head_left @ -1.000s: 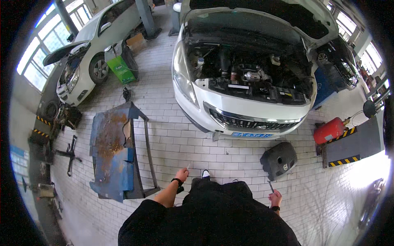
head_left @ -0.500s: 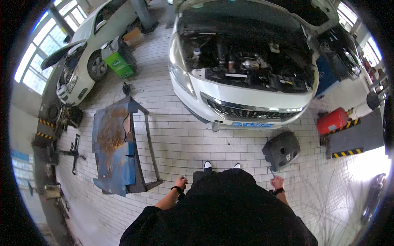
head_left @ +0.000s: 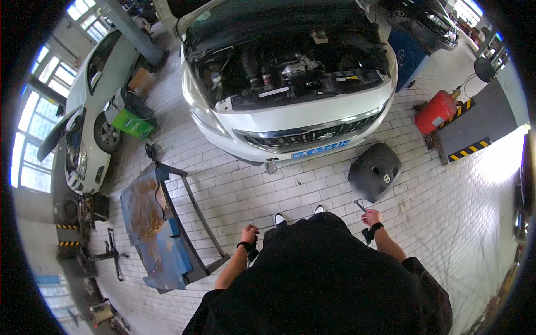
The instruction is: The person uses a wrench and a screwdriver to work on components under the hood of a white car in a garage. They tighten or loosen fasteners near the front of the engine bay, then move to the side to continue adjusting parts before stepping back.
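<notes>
- Head view shows the right hand (head_left: 372, 217) closed around a slim metal tool (head_left: 360, 205) whose tip points up toward the dark plastic engine cover (head_left: 374, 172) lying on the tiled floor (head_left: 446, 223) just ahead.
- Left hand (head_left: 249, 233) is curled around a thin rod-like tool (head_left: 253, 221) (too small to tell its kind), with a dark band at the wrist.
- Risk, as a judgement: the engine cover lies near the person's feet, so a step toward the white car (head_left: 290, 111) with its bonnet open could catch on it; a loosely held tool could drop on the tiles.
- Blue rusty panel (head_left: 153, 223) on its frame lies to the left, another trip point.
- Blue rectangular plate (head_left: 319, 149) sits on the bumper; a green box (head_left: 133, 123) leans by the second white car (head_left: 89, 111); a red cylinder (head_left: 436, 110) stands beside yellow-and-black striped edging (head_left: 469, 149).
</notes>
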Demonstrator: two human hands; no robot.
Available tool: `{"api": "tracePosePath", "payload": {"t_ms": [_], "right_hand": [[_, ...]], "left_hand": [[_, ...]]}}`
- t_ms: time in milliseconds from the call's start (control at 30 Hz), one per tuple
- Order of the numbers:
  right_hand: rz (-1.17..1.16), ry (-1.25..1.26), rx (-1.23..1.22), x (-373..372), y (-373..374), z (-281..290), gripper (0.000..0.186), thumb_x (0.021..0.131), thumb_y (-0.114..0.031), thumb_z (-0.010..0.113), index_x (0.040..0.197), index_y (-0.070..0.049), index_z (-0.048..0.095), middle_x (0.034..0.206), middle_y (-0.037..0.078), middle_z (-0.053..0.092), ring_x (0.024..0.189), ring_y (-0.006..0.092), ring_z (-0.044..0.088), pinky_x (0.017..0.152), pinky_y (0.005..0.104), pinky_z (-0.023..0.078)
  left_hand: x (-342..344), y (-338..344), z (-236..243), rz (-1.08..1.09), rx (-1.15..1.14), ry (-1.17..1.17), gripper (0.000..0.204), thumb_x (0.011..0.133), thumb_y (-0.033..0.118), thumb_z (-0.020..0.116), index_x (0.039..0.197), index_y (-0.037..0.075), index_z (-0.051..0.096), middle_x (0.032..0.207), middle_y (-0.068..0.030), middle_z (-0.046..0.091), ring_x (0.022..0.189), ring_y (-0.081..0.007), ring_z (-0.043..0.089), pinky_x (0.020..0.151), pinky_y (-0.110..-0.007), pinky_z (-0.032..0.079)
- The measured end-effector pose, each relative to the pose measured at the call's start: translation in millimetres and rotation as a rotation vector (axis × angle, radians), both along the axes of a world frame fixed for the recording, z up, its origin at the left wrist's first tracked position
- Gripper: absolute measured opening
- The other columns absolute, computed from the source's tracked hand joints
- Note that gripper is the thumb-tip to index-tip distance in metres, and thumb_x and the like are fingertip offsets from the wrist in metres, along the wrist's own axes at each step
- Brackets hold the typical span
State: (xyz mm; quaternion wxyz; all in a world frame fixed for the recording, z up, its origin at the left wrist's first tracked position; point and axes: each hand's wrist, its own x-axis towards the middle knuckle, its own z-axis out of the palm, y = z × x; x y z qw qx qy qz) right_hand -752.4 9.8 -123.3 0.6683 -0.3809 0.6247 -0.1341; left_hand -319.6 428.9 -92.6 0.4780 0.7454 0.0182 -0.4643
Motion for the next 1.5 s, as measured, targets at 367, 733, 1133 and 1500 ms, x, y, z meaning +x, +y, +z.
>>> {"api": "tracePosePath", "payload": {"t_ms": [367,733,1133,1500], "right_hand": [[0.04,0.094,-0.022,-9,13,1,0.022,0.09,-0.014,0.052,0.111,-0.007,0.056,0.079,0.009,0.066,0.062,0.0148,0.061,0.05,0.0277,0.048],[-0.052,0.006,0.237,-62,17,-3,0.008,0.085,-0.006,0.049,0.092,-0.007,0.054,0.081,0.007,0.064,0.068,0.0168,0.059,0.054,0.035,0.048],[-0.009,0.07,0.226,-64,-54,-22,0.035,0.086,-0.043,0.048,0.067,-0.013,0.043,0.048,0.0,0.036,0.035,0.015,0.034,0.034,0.032,0.033],[0.361,0.05,-0.026,28,-108,-37,0.032,0.09,-0.043,0.048,0.082,-0.011,0.046,0.047,-0.002,0.029,0.035,0.0123,0.029,0.034,0.0332,0.033]], "left_hand": [[-10,-9,5,-0.084,0.071,0.036,0.034,0.079,0.006,0.058,0.11,0.012,0.046,0.069,-0.0093,0.058,0.05,-0.0161,0.051,0.044,-0.032,0.043],[-5,-48,-44,-0.118,0.277,-0.196,0.027,0.08,0.013,0.058,0.104,0.002,0.056,0.074,-0.0107,0.066,0.063,-0.0181,0.065,0.058,-0.03,0.052],[-32,-104,35,0.094,0.447,-0.461,0.031,0.079,0.023,0.059,0.106,0.008,0.055,0.07,-0.0124,0.062,0.051,-0.0208,0.059,0.05,-0.036,0.048],[-103,33,27,0.551,0.39,0.108,0.029,0.075,0.026,0.065,0.062,0.006,0.048,0.051,-0.0052,0.047,0.04,-0.0187,0.047,0.037,-0.033,0.036]]}}
